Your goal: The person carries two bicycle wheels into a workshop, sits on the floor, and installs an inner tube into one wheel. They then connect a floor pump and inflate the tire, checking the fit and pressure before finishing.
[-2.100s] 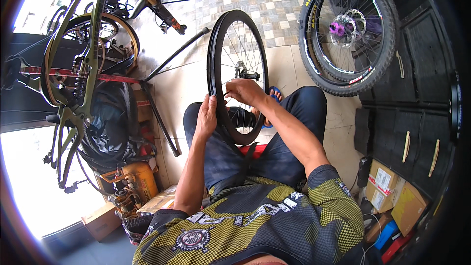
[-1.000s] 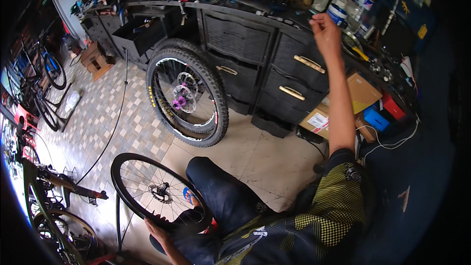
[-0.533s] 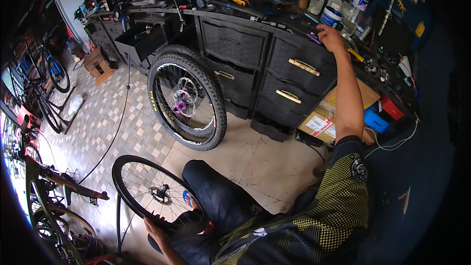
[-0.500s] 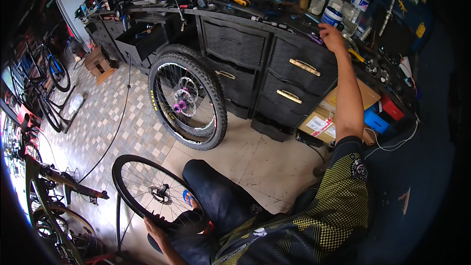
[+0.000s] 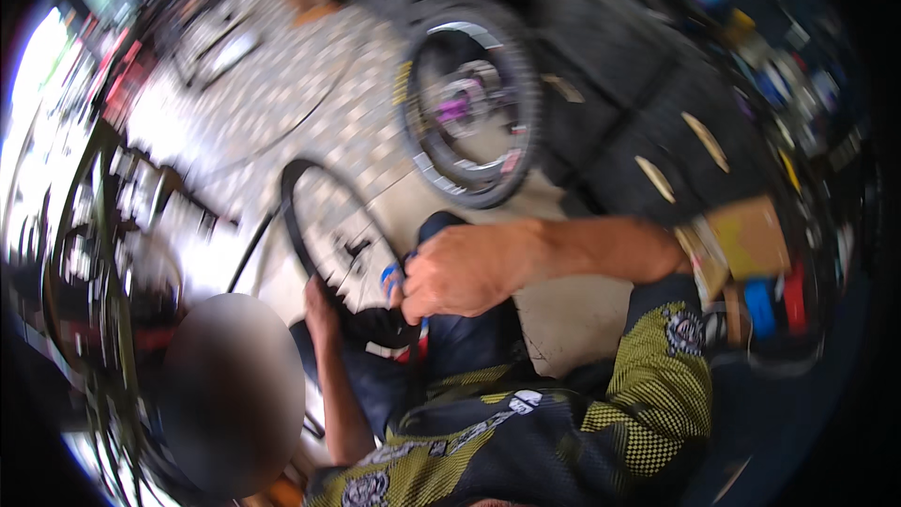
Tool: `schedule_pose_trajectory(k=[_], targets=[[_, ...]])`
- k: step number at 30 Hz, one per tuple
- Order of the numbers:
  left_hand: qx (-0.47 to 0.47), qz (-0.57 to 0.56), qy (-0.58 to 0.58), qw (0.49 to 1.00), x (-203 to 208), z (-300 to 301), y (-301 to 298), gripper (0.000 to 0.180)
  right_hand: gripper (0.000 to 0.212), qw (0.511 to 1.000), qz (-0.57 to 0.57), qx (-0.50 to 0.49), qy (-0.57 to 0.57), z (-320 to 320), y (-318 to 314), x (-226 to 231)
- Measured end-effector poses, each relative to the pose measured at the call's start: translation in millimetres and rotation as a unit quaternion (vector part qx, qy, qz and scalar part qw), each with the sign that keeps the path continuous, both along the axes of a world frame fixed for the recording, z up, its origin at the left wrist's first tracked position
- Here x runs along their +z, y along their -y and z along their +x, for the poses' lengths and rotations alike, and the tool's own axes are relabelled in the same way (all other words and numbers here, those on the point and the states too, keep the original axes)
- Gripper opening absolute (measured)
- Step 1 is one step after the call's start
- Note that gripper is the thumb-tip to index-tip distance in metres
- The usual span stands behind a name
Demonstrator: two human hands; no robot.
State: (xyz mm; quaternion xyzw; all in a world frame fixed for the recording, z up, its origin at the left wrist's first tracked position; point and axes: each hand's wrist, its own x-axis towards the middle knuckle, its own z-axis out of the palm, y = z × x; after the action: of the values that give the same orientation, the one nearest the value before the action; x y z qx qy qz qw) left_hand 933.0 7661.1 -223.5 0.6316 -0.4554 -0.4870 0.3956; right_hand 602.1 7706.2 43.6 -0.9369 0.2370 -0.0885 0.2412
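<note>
A bicycle wheel [image 5: 293, 216] with a black tire and thin spokes stands tilted against my legs. My left hand [image 5: 322, 312] is closed round the near left side of its rim and tire. My right hand [image 5: 460, 270] hangs above my knee, just over the wheel's right edge, its fingers curled together. Motion blurs those fingers, and whatever they may hold is hidden. I cannot tell whether the right hand touches the tire. The wheel's hub [image 5: 355, 250] shows between the two hands.
Thick-tired wheels [image 5: 530, 99] with purple hubs lean against the dark drawer cabinet [image 5: 648, 122]. Cardboard boxes [image 5: 751, 237] and a blue box [image 5: 759, 308] lie at the right. A bicycle frame [image 5: 89, 225] stands at the left, beside a blurred rounded shape [image 5: 235, 394].
My right hand has come down from the cluttered workbench to the wheel's right side, its fingers curled. The view has swung left. My left hand stays on the wheel.
</note>
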Motion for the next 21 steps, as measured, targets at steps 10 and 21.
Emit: schedule_pose_trajectory(k=[10, 21], targets=[[0.073, 0.033, -0.174, 0.982, 4, 31, -25, 0.041, 0.033, 0.791, 0.419, -0.310, 0.320, 148, 89, -295], [0.104, 0.085, -0.198, 0.971, 6, 34, -18, 0.041, 0.044, 0.585, 0.715, -0.114, 0.367, 199, 118, -338]])
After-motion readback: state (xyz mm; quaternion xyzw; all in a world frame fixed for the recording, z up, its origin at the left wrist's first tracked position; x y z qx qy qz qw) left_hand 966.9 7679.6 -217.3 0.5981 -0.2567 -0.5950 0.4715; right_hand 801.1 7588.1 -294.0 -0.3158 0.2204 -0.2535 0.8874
